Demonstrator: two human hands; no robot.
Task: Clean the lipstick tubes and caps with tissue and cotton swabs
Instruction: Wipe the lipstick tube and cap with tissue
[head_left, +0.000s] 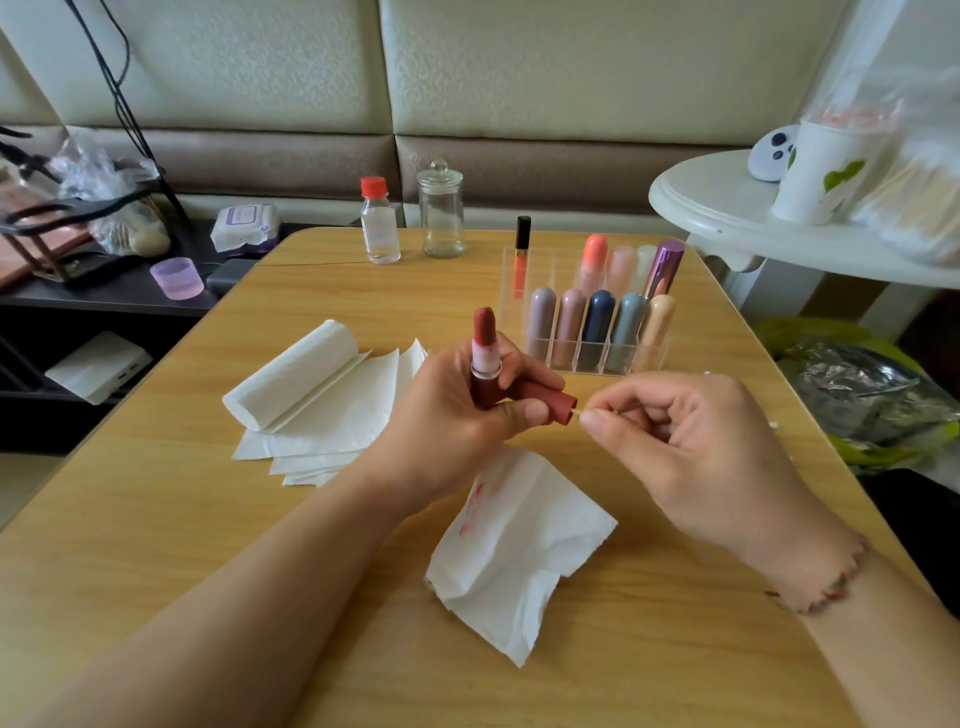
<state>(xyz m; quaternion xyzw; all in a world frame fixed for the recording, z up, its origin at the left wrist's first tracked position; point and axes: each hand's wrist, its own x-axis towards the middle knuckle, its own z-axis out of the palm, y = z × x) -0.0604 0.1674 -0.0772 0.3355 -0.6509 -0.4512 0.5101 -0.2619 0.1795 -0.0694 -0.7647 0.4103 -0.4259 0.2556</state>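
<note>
The left hand (457, 410) is gripping an uncapped red lipstick tube (484, 358) upright and its cap (545, 402) lying sideways, both in one tight grip. Just right of the cap's mouth, the right hand (691, 447) is pinching a cotton swab (577, 413); only a sliver of stick is showing, its tip hidden. Below the grip, a stained tissue (519, 545) is lying crumpled on the counter (156, 519). To the left, a tissue roll (291, 379) is resting on loose sheets. Beyond, a clear organizer (597, 312) is holding more lipsticks, partly blocking each other.
</note>
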